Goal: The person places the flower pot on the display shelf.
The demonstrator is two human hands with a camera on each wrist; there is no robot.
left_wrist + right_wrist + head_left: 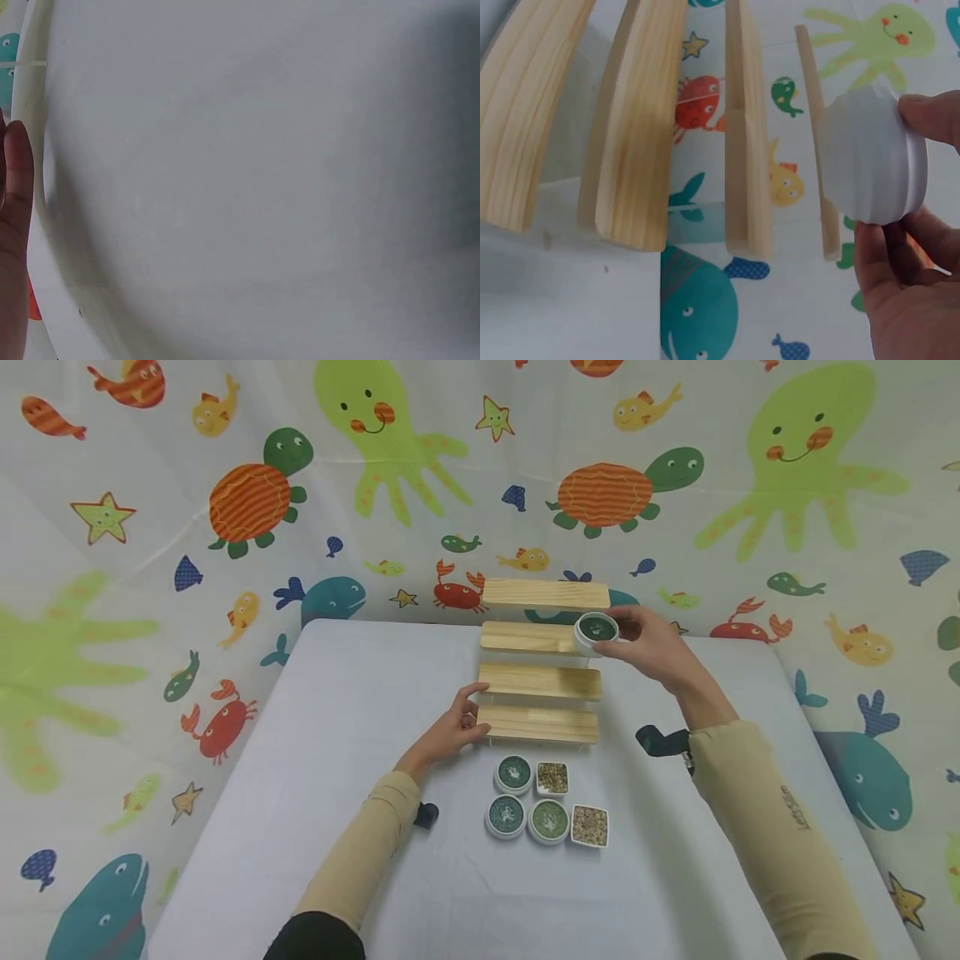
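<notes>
Right hand (651, 642): farther out than my left and off to its right, thumb (936, 120) and fingers (928, 238) curled in a hold.
Left hand (448, 731): nearer me, forefinger (471, 688) reaching, thumb beneath, other fingers tucked.
Right arm (772, 843): stretched, slanting leftward up to its hand.
Left arm (356, 847): slanting rightward.

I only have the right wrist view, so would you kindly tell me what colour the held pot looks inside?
Observer: The pot looks dark green inside.
Operator: Thank you; where is the left hand?
Observer: It is at the left ends of the two lowest shelves.
Operator: And what stands in front of those, nearer the person?
Observer: Three round pots and two square pots.
</notes>
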